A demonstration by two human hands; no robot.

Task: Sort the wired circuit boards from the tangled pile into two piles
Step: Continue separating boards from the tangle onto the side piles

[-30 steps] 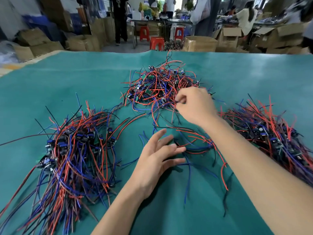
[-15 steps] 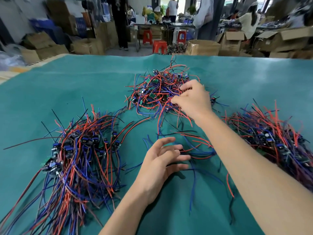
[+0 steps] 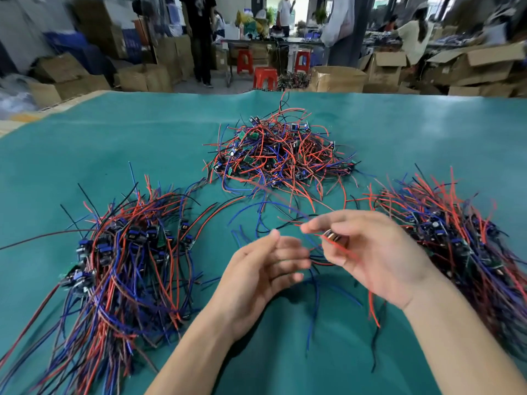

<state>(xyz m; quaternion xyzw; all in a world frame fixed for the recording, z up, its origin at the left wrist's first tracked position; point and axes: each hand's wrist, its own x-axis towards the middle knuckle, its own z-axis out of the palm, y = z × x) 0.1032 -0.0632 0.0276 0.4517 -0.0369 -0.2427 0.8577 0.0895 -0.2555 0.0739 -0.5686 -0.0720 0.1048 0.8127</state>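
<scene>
Board (image 3: 334, 236) sits pinched in the right hand (image 3: 379, 252), near the sorted piles; left hand (image 3: 263, 269) hovers with fingers loose, empty. Light, floppy-wired, likely snagging: better held by its stiff body.

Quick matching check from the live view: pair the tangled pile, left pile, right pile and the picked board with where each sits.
Things:
1. tangled pile
2. left pile
3. right pile
4. picked board

Places:
A. held in the right hand
B. far centre of the green mat
C. near side, beyond the right forearm
D. near side, left of the left hand

Pairs: 1-B, 2-D, 3-C, 4-A
</scene>
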